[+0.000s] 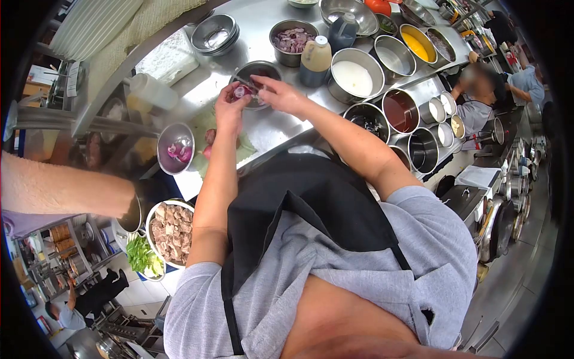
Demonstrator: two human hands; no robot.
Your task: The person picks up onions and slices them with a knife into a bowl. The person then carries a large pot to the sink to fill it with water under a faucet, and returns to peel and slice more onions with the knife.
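My left hand (pixel 229 107) is closed round a red onion (pixel 241 92) with a pale cut face. Beside it, my right hand (pixel 280 96) has its fingers closed at the onion's right side; a thin tool, perhaps a knife, shows near the fingers, but its grip is unclear. Both hands are over the near edge of a steel bowl (pixel 263 69). Below them, small red onions (pixel 210 136) lie on a greenish cloth (pixel 239 143). A steel bowl with purple onion pieces (pixel 176 148) stands to the left.
Pots of white (pixel 352 78), yellow and dark red contents stand at the right. Bottles (pixel 315 57) and a bowl of chopped onion (pixel 295 39) are behind. Another person's gloved arm (pixel 72 185) reaches in from the left, near a bowl of meat (pixel 171 232). Other people stand farther off.
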